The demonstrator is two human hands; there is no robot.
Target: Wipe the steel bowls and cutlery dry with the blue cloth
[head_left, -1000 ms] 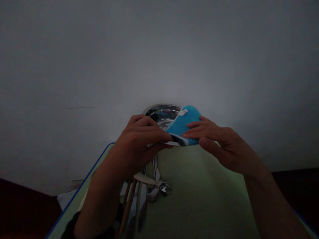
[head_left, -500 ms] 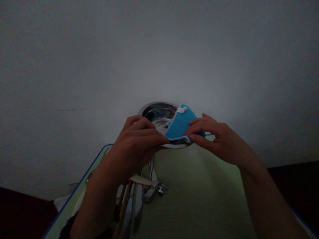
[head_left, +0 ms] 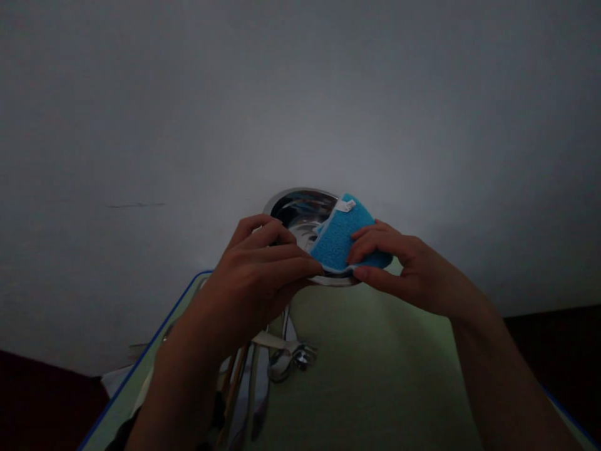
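A shiny metal bowl (head_left: 300,197) is held tilted above the table, its inside turned toward me. My left hand (head_left: 258,266) grips its near left rim, with the thumb side hidden behind. A blue cloth (head_left: 338,238) with a pale edge and a small white tag hangs over the bowl's right side. My right hand (head_left: 389,257) is closed on this cloth at the bowl's near right rim, thumb below and fingers on top. Under the fingers the cloth bends around the rim.
On the green table (head_left: 357,376) with a blue edge, a fork (head_left: 305,354), a spoon (head_left: 280,366), knives (head_left: 260,388) and brown chopsticks (head_left: 233,382) lie below my left forearm. Behind the table rises a grey wall (head_left: 300,94).
My right fingers have curled further over the cloth, which now lies closer along the near rim. The bowl has shifted and tilted slightly. My left hand keeps its grip.
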